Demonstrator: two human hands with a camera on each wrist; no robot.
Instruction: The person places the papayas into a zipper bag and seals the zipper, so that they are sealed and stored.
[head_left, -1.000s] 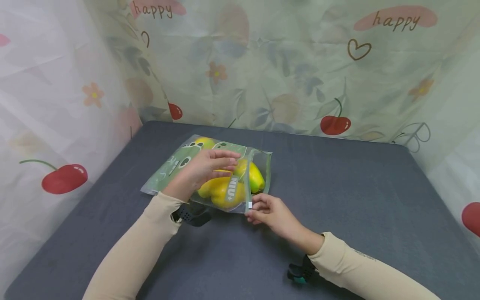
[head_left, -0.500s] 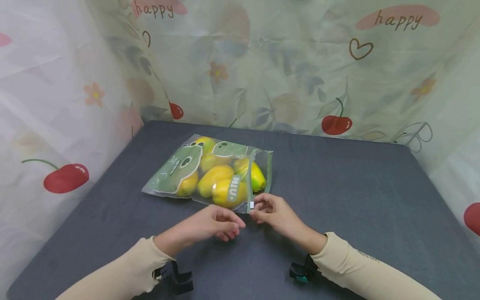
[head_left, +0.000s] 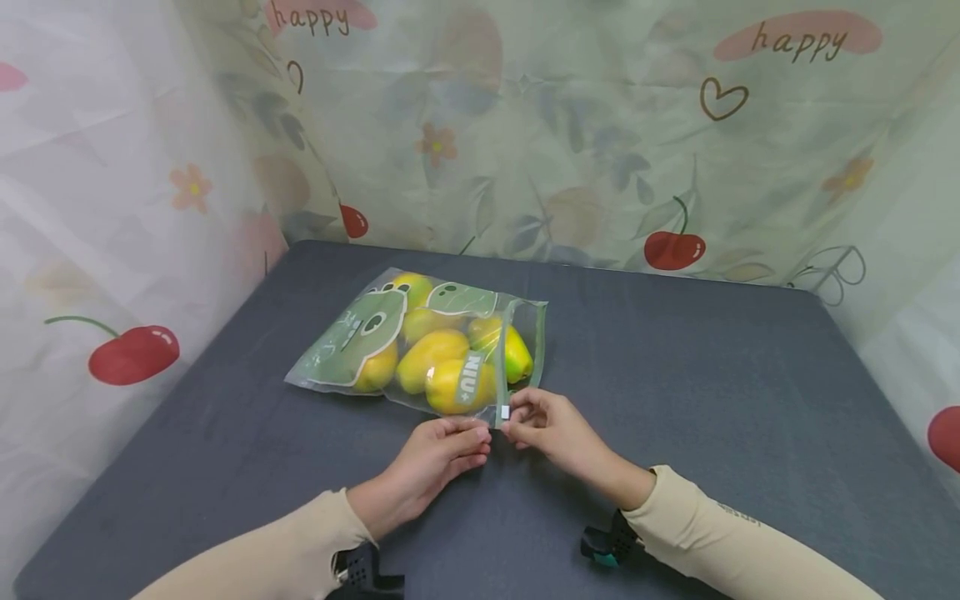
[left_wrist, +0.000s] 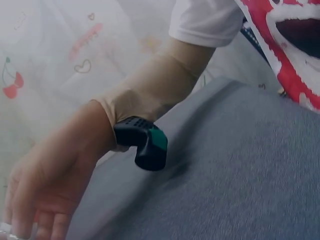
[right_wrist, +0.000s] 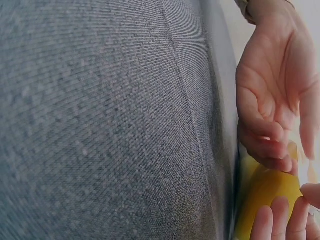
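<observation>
A clear zip bag (head_left: 386, 400) with a green cartoon print lies on the table, holding several yellow, mango-like fruits (head_left: 432, 354). Its zip strip runs along the right side, with a white slider (head_left: 506, 412) at the near end. My left hand (head_left: 433, 458) pinches the bag's near edge just left of the strip. From the right, my right hand (head_left: 551, 427) pinches the strip's end beside the slider. The left wrist view shows the right hand (left_wrist: 55, 175) at lower left; the right wrist view shows the left hand (right_wrist: 275, 85) above a yellow fruit (right_wrist: 267, 197).
A dark grey cloth covers the table (head_left: 675, 400). Printed curtains (head_left: 517, 125) hang behind and at both sides. Black wrist devices (head_left: 611, 542) sit under the sleeve cuffs.
My left hand has come down off the top of the bag, towards me, then in to its near edge by the zip. The right hand has stayed at the slider.
</observation>
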